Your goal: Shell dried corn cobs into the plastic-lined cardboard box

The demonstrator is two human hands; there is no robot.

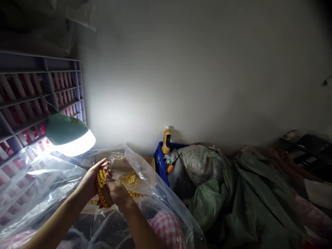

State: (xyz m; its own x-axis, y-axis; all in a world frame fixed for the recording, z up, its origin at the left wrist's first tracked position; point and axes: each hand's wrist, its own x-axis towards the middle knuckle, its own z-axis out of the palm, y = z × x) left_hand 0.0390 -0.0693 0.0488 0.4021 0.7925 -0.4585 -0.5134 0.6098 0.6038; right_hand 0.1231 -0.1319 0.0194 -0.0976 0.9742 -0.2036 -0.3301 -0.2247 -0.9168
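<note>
Head view, looking down over a cardboard box lined with clear plastic sheet. Just above the box's near edge, the left hand and the right hand both grip one corn cob. The left hand wraps the cob's upper end from the left, with its fingers curled over the top. The right hand is closed around the lower part from the right. The cob stands nearly upright, slightly tilted, and rows of yellow kernels show between the two hands.

Inside the box, beyond the cob, loose kernels lie in small yellow heaps on the plastic.

Left of the box and above it, a green-shaded lamp is lit — its glare falls on the plastic. Further left of the box stands a grey rack of pigeonholes with red-and-white contents that are too blurred to identify.

Touching the box's right side is a blue crate. A yellow bottle stands at the crate's far rim against the wall, and an orange-handled screwdriver rests in the crate. Right of the box, beyond the crate, lie slumped green sacks.

On the near side of the box — under the plastic — there is pink checked cloth.
</note>
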